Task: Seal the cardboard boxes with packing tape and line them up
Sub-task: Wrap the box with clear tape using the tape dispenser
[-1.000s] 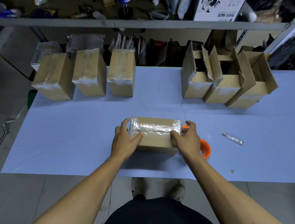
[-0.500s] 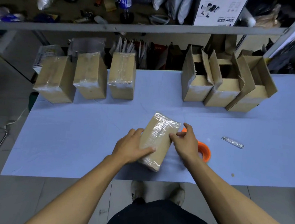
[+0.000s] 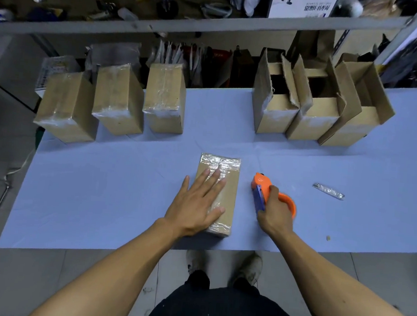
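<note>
Turned lengthwise, box [image 3: 221, 181] lies under flat, spread left hand [image 3: 196, 204]; right hand [image 3: 274, 210] clasps tape dispenser [image 3: 262, 187].

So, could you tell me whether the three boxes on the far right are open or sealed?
Open. The three boxes have top flaps standing up and dark interiors showing; no tape closes their tops.

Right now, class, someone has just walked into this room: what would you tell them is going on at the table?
A person is sealing cardboard boxes. The left hand lies flat on a partly taped box at the front of the blue table. The right hand grips an orange tape dispenser just beside it. Three sealed boxes stand lined up at the back left, and three open boxes wait at the back right.
</note>
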`<state>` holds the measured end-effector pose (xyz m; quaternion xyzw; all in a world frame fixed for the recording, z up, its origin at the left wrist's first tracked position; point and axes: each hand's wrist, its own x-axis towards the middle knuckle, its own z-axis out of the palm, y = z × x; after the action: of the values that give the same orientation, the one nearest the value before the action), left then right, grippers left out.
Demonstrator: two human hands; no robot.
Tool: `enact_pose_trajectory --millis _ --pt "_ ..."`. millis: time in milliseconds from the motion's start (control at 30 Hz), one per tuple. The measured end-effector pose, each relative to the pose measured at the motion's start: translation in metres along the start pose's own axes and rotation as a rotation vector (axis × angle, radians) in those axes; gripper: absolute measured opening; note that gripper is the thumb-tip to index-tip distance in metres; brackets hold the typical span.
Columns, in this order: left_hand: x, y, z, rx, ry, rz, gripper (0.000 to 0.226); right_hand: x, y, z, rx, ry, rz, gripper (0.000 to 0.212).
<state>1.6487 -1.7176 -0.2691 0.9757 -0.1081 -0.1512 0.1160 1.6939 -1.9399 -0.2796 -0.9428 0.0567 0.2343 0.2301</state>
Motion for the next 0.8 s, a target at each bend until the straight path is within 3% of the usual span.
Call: enact_pose_trajectory --millis 100,233,333,500,567,633,700,800 --pt "0.000 0.002 0.000 -0.042 0.003 -0.018 0.072 0.001 -0.007 -0.001 0.060 0.065 -0.062 0.067" --pt "0.000 0.020 0.002 -0.100 0.053 -0.107 0.070 0.002 -0.025 -0.024 0.363 0.200 0.066 0.046" --pt "0.005 0.034 -0.004 -0.109 0.095 -0.185 0.069 -0.001 -0.038 -0.047 0.499 0.241 0.055 0.050" --pt "0.020 0.035 -0.032 -0.109 0.159 -0.185 0.042 -0.004 -0.050 -0.080 0.288 0.298 -0.165 0.056" --pt "0.029 0.033 -0.048 -0.203 0.177 -0.226 0.031 -0.007 -0.056 -0.094 0.235 0.330 -0.279 0.044" --pt "0.036 0.034 -0.071 -0.411 0.338 -0.300 0.024 -0.010 -0.063 -0.105 0.218 0.327 -0.385 0.038" --pt "0.042 0.036 -0.099 -0.836 0.496 -0.420 0.025 -0.013 -0.069 -0.112 0.221 0.300 -0.470 0.042" --pt "0.051 0.035 -0.137 -1.489 0.295 -0.500 0.038 -0.016 -0.077 -0.118 0.238 0.279 -0.550 0.045"
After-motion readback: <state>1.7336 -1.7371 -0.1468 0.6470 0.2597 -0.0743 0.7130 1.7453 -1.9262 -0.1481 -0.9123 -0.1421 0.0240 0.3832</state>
